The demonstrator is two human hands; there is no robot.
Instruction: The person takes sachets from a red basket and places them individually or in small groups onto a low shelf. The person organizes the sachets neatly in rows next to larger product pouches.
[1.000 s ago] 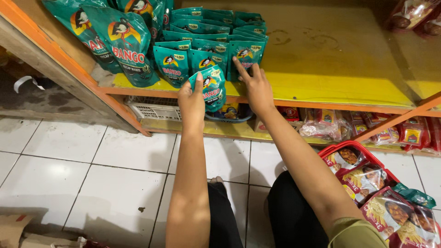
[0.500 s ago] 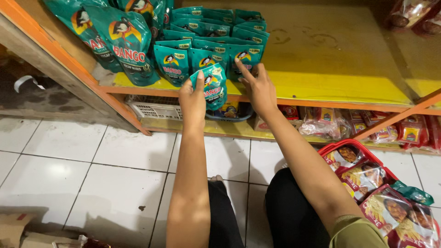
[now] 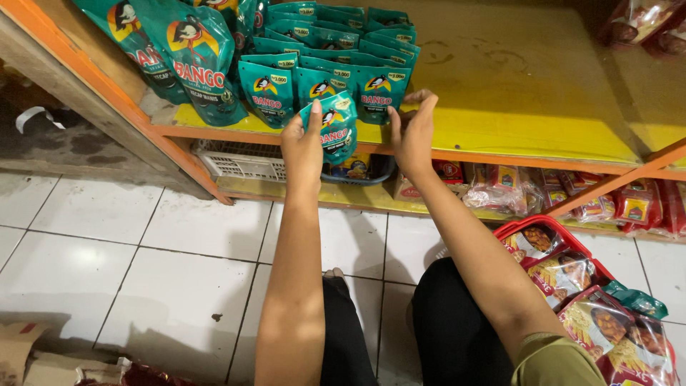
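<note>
Big shiny teal pouches (image 3: 189,53) lean at the left of the yellow shelf (image 3: 514,86). Next comes a row of small teal pouches (image 3: 321,64), soft and crinkly. The left hand (image 3: 304,143) pinches one small pouch (image 3: 336,129) at the shelf's front edge; it stands tall, tipped a little. The right hand (image 3: 413,132) is just right of it, fingers spread, touching the row's end, holding nothing.

The pouches (image 3: 325,86) are teal with a yellow-and-black bird emblem and white lettering. The shelf (image 3: 514,100) is yellow, edged in orange. The floor (image 3: 179,236) is white tile with dark grout. The basket (image 3: 543,229) is red, its packets (image 3: 593,322) red with yellow pictures. The trousers (image 3: 457,336) are black.
</note>
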